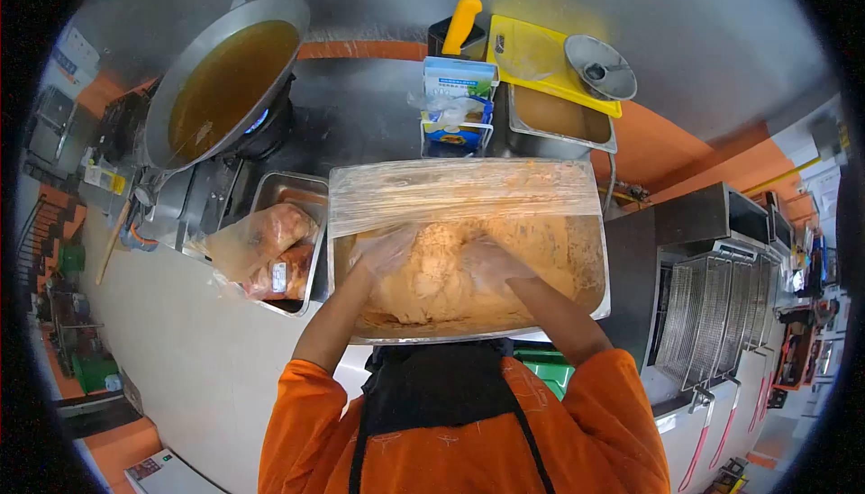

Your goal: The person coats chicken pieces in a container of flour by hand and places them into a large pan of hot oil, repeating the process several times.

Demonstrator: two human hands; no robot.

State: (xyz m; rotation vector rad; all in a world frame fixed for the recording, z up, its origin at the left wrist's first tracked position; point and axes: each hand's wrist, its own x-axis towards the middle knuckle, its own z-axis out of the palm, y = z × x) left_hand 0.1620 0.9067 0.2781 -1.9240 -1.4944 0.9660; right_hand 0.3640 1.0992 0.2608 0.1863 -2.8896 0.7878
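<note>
Both hands wear clear plastic gloves and reach into a large metal tray (604, 251) of orange-tan powder. My left hand (386, 253) is at the left side of a mound of coated pieces (439, 269), its fingertips hidden by the glove and powder. On the mound's right side rests my right hand (494, 262), with its fingers partly buried and blurred. Plastic wrap (464, 190) covers the far part of the tray.
At the upper left, a wok of oil (230, 89) sits over a blue flame. Bagged meat (279, 246) lies in a smaller tray left of mine. Behind stand a yellow-handled knife (462, 26), a yellow board (518, 53) and a bowl (599, 66). Fryer baskets (712, 314) are at right.
</note>
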